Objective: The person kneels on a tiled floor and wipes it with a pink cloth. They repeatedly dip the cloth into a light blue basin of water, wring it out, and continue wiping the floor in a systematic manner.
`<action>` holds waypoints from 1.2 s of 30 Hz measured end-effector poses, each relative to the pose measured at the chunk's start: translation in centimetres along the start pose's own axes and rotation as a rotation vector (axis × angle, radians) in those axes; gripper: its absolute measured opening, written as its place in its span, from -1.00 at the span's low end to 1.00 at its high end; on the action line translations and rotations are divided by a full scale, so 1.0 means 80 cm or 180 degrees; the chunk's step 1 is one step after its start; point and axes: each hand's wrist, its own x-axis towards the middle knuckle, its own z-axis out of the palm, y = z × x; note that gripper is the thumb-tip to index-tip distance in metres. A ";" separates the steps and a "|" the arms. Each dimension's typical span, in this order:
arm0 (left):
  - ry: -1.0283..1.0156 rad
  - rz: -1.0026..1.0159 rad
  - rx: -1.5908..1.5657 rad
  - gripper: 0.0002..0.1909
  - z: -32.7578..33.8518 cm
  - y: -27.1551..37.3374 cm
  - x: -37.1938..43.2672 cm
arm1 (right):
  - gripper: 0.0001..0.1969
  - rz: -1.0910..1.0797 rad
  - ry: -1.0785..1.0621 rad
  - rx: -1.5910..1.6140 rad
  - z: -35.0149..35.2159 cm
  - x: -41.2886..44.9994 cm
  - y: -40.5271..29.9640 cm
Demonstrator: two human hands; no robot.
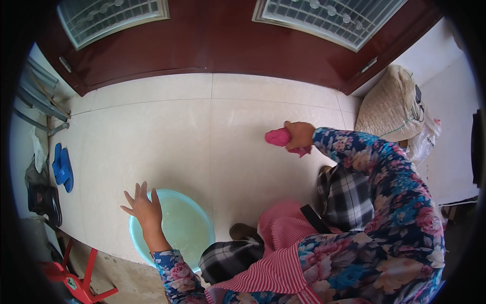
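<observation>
A bunched pink cloth (278, 137) is gripped in my right hand (301, 135), which is out over the pale tiled floor (243, 114) at centre right. One end of the cloth sticks out past the thumb side, and a loose tail hangs below the palm. My left hand (146, 207) is spread above the left rim of a light blue plastic basin (208, 216), fingers apart and holding nothing. Cloudy water (186, 224) fills part of the basin. From this angle I cannot tell whether the left hand touches the rim.
Dark red double doors (207, 41) close off the far side. A woven sack (387, 102) stands at the right wall. Blue slippers (63, 167) and black shoes (44, 201) are along the left. A red plastic stool (81, 277) stands at lower left, beside the tiles' edge.
</observation>
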 end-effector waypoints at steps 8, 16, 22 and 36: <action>-0.0483 0.0412 0.0089 -0.59 -0.008 0.075 -0.045 | -0.35 -0.0670 -0.0287 0.0439 0.064 0.039 0.001; -0.0403 0.0675 0.0324 -0.59 -0.071 0.151 -0.075 | -0.35 -0.1062 -0.0302 -0.0180 0.110 0.049 0.058; -0.0339 0.1479 0.0858 -0.58 -0.114 0.248 -0.122 | -0.38 -0.1773 -0.0455 -0.0634 0.158 0.073 0.085; -0.1521 0.1218 0.0495 -0.55 -0.083 0.369 -0.133 | -0.44 -0.1528 0.1207 -0.0425 0.170 0.164 0.159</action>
